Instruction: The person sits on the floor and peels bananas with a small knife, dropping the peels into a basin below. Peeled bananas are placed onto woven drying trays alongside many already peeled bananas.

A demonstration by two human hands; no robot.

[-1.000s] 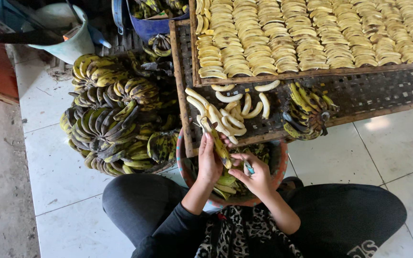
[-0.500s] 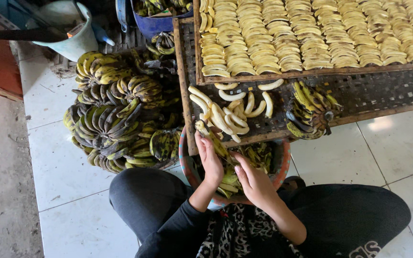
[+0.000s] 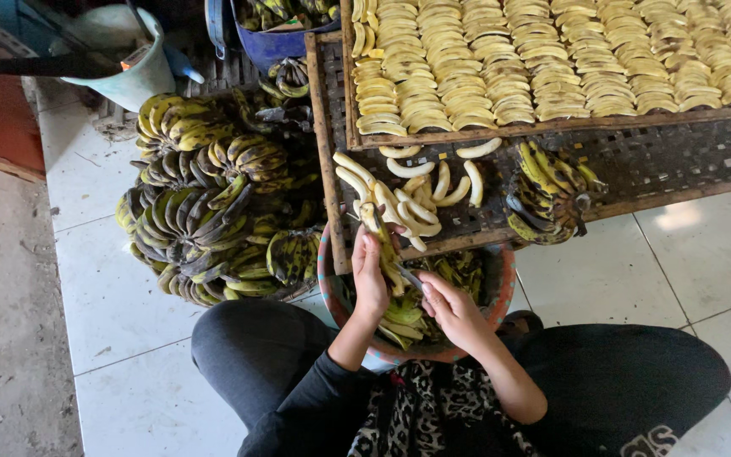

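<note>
My left hand [image 3: 371, 278] grips a partly peeled banana [image 3: 380, 227], held upright over a round basin [image 3: 503, 283] full of green-black peels. Its tip reaches the small heap of peeled pale bananas [image 3: 403, 201] on the dark woven rack [image 3: 678, 161]. My right hand [image 3: 452, 311] is just to the right, fingers curled around what looks like a small knife, its thin blade [image 3: 411, 277] pointing at the banana. I sit on the tiled floor with the basin between my knees.
A bunch of unpeeled bananas [image 3: 547, 195] lies on the rack to the right. Behind it a wooden tray [image 3: 552, 127] holds rows of split bananas. A big pile of banana bunches [image 3: 205, 203] fills the floor at left, with a pale bucket [image 3: 120, 63] and a blue tub [image 3: 268, 42] beyond.
Both hands have risen from over the basin towards the rack. The banana in my left hand now stands higher, with its tip at the peeled heap.
</note>
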